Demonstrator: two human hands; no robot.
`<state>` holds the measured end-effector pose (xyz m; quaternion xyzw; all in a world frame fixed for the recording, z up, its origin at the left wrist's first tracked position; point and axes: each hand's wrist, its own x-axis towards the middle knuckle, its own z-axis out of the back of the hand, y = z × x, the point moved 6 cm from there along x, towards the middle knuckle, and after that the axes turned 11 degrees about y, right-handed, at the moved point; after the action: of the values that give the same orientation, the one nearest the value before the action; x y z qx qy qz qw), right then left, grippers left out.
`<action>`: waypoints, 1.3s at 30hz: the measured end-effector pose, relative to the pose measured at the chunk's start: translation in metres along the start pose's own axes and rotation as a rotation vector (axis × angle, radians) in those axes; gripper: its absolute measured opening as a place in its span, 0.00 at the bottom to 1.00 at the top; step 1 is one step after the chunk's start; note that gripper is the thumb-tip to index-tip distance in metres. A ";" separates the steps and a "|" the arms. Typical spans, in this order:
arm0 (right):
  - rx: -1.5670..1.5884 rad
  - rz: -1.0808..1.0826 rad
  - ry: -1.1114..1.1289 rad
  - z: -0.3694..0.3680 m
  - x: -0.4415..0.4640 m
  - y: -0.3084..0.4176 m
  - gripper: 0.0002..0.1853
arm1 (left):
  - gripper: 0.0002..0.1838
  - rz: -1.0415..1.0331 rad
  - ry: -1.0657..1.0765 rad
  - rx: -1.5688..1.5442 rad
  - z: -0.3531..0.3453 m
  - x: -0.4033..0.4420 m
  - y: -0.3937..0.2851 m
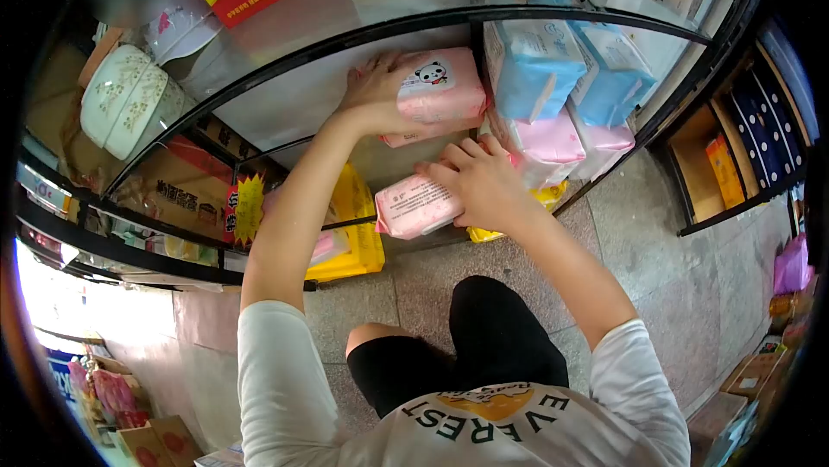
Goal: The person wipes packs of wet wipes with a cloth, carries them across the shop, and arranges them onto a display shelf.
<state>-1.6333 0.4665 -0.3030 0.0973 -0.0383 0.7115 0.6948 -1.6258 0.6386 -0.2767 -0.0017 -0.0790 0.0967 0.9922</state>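
Observation:
My left hand (371,91) is wrapped around the left end of a pink soft pack with a panda picture (440,78). That pack lies on the shelf, with another pink edge showing just under it. Closer to me, my right hand (479,173) grips the right end of a second pink pack, covered in small print (414,206). This second pack sticks out past the shelf's front edge. Part of its right side is hidden under my fingers. What the packs contain cannot be made out.
Blue packs (535,66) sit on pink and white packs (548,148) at the right. Yellow packs (358,225) lie lower down. A black shelf bar (345,40) runs above my hands. White floral bowls (129,100) stand at the left, near a yellow star tag (249,208).

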 end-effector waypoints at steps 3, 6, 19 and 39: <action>0.009 0.005 -0.012 0.001 0.002 -0.006 0.39 | 0.47 0.041 0.050 -0.212 0.000 0.010 0.011; 0.034 0.017 -0.004 -0.001 0.005 -0.009 0.39 | 0.44 -0.016 -0.004 -0.246 0.004 0.016 0.013; 0.111 -0.025 0.126 0.030 0.026 -0.023 0.41 | 0.61 -0.060 0.110 -1.348 -0.014 -0.140 -0.014; 0.556 -0.089 -0.063 -0.031 -0.081 -0.032 0.16 | 0.40 0.724 0.325 -0.988 0.019 -0.012 0.055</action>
<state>-1.6027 0.3941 -0.3511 0.3081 0.1410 0.6600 0.6705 -1.6513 0.6896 -0.2607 -0.5007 0.0431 0.3767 0.7781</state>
